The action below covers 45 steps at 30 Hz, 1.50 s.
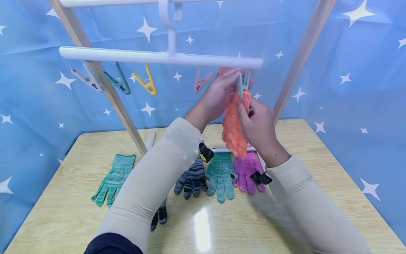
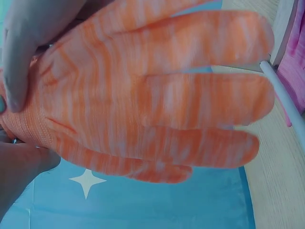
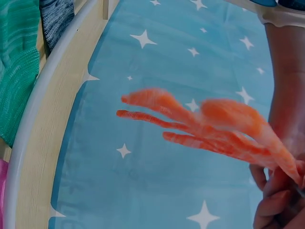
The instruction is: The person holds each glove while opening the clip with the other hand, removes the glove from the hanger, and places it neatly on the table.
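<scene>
An orange knitted glove (image 1: 233,123) hangs fingers-down below the right end of a white hanger (image 1: 127,55). At its cuff is a grey-green clothespin (image 1: 243,84), its handles pointing up. My left hand (image 1: 219,92) is at the clothespin's handles, thumb on the near side and fingers partly hidden behind, and appears to pinch them. My right hand (image 1: 259,121) pinches the glove's cuff edge just under the clothespin. Spread across the left wrist view is the same glove (image 2: 143,95); the right wrist view shows it edge-on beside my right hand (image 3: 276,200).
Grey, dark green, yellow and pink clothespins (image 1: 202,82) hang along the hanger. On the wooden table (image 1: 177,236) lie a green glove (image 1: 117,176), dark striped gloves (image 1: 192,178), a teal glove (image 1: 221,176) and a magenta glove (image 1: 248,173). Wooden posts (image 1: 299,63) flank the hanger.
</scene>
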Each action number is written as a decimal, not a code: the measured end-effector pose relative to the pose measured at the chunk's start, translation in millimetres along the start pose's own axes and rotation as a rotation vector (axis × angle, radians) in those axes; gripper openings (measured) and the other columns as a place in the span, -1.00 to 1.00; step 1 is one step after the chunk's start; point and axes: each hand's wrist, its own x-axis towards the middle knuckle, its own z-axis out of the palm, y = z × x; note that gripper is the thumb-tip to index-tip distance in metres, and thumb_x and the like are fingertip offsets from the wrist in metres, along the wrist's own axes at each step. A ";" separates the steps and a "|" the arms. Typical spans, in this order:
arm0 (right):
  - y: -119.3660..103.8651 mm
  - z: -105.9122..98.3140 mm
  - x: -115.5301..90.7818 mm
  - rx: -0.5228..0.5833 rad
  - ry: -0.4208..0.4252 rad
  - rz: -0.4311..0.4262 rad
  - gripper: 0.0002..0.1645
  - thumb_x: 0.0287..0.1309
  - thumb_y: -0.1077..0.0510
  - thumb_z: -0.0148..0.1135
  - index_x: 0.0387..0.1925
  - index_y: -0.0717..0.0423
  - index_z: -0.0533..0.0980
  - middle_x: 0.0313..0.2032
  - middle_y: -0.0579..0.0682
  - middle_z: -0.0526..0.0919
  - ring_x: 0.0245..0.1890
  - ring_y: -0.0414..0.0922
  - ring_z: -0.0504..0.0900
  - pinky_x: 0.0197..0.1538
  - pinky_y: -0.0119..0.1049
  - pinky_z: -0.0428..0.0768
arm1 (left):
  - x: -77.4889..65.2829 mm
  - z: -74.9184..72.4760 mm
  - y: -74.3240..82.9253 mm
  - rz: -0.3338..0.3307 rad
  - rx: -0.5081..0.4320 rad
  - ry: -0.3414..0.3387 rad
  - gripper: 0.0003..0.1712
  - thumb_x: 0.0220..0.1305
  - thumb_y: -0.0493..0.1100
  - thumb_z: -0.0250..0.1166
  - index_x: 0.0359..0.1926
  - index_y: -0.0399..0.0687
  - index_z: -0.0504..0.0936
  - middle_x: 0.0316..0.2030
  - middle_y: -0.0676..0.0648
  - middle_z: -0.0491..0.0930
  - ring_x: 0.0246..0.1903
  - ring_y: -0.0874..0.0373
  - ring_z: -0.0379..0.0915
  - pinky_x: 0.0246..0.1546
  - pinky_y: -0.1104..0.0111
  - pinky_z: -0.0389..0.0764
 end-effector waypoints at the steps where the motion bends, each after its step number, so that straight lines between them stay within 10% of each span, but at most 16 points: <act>1: -0.3 0.2 -0.5 -0.005 0.003 -0.003 -0.65 0.45 -0.01 0.07 -0.27 0.18 0.60 -0.52 0.06 0.65 -0.61 -0.13 0.55 -0.55 -0.48 0.42 | -0.3 0.4 0.4 0.001 0.003 0.006 -0.47 0.61 -0.10 -0.19 0.45 -0.19 0.30 0.40 -0.20 0.34 0.38 -0.02 0.34 0.33 0.23 0.41; 28: -2.3 -3.1 -13.8 -0.003 -0.028 -0.027 -0.66 0.44 0.02 0.10 -0.41 0.13 0.55 -0.61 0.01 0.59 -0.66 -0.17 0.53 -0.59 -0.45 0.43 | -1.7 2.0 1.8 0.047 0.085 0.069 -0.48 0.60 -0.10 -0.15 0.44 -0.19 0.32 0.34 -0.29 0.41 0.30 -0.14 0.40 0.28 0.17 0.43; 37: 4.6 -7.9 -26.4 -0.028 -0.068 -0.024 -0.61 0.45 0.04 0.10 -0.52 0.11 0.44 -0.67 -0.01 0.44 -0.70 -0.15 0.41 -0.62 -0.39 0.36 | -3.2 -4.0 1.3 0.038 0.046 0.080 -0.44 0.60 -0.04 -0.24 0.43 -0.19 0.34 0.27 -0.31 0.44 -0.04 0.04 0.49 0.08 0.25 0.41; 45: 11.3 -16.2 -36.5 -0.029 -0.079 -0.034 -0.60 0.43 0.09 0.12 -0.56 0.12 0.40 -0.69 -0.01 0.36 -0.72 -0.16 0.32 -0.63 -0.40 0.29 | -4.0 -6.0 -0.4 -0.004 0.020 0.075 -0.43 0.58 -0.02 -0.24 0.46 -0.07 0.33 0.34 -0.27 0.44 0.23 -0.11 0.49 0.29 0.11 0.36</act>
